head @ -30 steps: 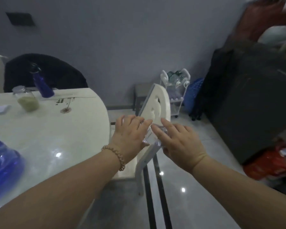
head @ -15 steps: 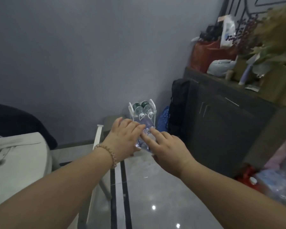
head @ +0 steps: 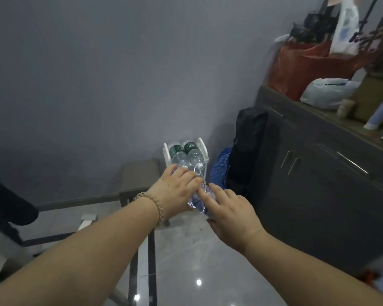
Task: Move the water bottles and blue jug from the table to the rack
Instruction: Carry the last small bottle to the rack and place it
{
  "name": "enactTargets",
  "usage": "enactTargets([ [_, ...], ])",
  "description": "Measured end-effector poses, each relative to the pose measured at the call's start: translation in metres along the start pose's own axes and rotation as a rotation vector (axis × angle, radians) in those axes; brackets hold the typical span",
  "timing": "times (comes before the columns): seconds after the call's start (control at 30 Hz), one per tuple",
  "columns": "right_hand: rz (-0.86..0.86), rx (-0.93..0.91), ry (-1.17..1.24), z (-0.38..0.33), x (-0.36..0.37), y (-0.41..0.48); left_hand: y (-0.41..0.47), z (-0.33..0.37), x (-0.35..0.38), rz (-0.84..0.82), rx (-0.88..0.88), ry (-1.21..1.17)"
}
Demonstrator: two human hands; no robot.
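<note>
From the head view, the left hand (head: 179,193) and right hand (head: 227,208) press in from either side of a clear bottle (head: 200,200), fingers wrapped over it, carrying it in the air just short of the white rack (head: 202,149) by the wall. To do this step well, I'd keep both palms squeezed firmly — thin plastic flexes and slips — and line the bottle up with a free slot before letting go (which shelf is free is hidden behind the hands). The rack's top tier already holds two bottles (head: 186,154) lying side by side, green labels toward the wall, caps facing the camera; they look filled with clear water. The jug is not in view.
</note>
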State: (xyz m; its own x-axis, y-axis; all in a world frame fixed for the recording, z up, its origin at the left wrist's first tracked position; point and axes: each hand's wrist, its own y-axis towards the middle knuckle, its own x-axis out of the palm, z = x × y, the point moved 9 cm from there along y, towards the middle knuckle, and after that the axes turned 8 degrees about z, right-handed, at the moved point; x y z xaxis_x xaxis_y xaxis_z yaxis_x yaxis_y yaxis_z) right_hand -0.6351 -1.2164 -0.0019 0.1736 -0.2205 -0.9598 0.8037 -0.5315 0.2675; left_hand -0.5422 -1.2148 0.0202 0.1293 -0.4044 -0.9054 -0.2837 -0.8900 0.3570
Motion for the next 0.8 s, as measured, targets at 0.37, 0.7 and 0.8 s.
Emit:
enactTargets([
  [0.37, -0.084, -0.095, -0.074, 0.105, 0.094, 0.159, 0.120, -0.110, 0.124, -0.042, -0.135, 0.068],
  [0.7, -0.172, -0.255, 0.045, 0.195, 0.230, 0.326, 0.219, -0.228, 0.279, -0.267, -0.319, 0.080],
  [0.8, -0.202, -0.227, 0.074, 0.213, 0.259, 0.374, 0.244, -0.265, 0.318, -0.316, -0.402, 0.060],
])
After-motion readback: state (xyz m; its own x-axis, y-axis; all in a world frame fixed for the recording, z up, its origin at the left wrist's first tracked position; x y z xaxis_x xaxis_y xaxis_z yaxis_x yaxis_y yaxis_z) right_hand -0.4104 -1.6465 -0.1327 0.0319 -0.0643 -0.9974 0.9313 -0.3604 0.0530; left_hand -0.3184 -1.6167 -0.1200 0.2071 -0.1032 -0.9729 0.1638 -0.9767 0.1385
